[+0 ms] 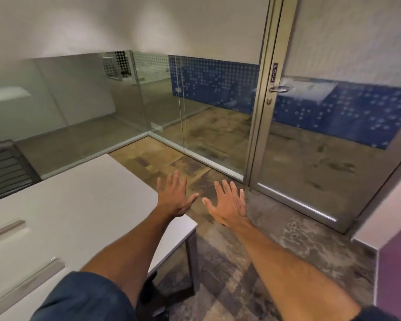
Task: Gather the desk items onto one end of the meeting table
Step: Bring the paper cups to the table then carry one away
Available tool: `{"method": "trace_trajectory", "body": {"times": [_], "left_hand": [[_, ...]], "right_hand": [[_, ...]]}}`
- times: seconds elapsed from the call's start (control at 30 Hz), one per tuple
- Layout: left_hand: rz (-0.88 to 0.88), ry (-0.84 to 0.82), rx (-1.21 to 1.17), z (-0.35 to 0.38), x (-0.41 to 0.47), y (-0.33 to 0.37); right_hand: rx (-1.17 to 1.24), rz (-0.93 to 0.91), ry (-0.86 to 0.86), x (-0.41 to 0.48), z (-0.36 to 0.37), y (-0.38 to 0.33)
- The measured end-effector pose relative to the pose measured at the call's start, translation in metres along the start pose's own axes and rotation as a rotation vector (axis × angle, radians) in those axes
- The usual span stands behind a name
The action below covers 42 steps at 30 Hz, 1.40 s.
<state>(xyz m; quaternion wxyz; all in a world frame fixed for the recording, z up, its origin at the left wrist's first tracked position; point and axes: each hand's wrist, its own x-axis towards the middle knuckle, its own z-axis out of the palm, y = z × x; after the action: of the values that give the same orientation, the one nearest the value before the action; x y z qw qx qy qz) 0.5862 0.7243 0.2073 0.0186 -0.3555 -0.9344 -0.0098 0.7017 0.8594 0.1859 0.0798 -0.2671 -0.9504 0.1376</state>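
I am holding my left hand [174, 200] and right hand [227, 205] flat, fingers spread, grasping nothing, past the white table [67, 205] corner.

You wear a dark blue fabric short sleeve [83, 297] ending near the left elbow; a matching dark blue sleeve edge [384, 313] shows at right. Your left hand [175, 201], right hand [228, 206] and 2 forearms are bare.
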Motion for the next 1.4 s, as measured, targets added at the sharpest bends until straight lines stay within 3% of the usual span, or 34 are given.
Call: {"method": "trace_trajectory", "body": {"times": [0.57, 0.9, 1.13, 1.4], "left_hand": [[-0.078, -0.094, -0.022, 0.045, 0.233, 0.051], [-0.374, -0.094, -0.06, 0.057, 0.35, 0.075], [-0.46, -0.1, -0.059, 0.056, 0.401, 0.049], [-0.61, -0.06, -0.079, 0.063, 0.48, -0.054]], "right_hand": [[-0.074, -0.079, -0.082, 0.244, 0.015, 0.091], [-0.105, -0.357, -0.154, 0.403, 0.015, 0.135], [-0.101, -0.46, -0.181, 0.473, 0.02, 0.11], [-0.041, -0.544, -0.193, 0.59, 0.068, 0.021]]}}
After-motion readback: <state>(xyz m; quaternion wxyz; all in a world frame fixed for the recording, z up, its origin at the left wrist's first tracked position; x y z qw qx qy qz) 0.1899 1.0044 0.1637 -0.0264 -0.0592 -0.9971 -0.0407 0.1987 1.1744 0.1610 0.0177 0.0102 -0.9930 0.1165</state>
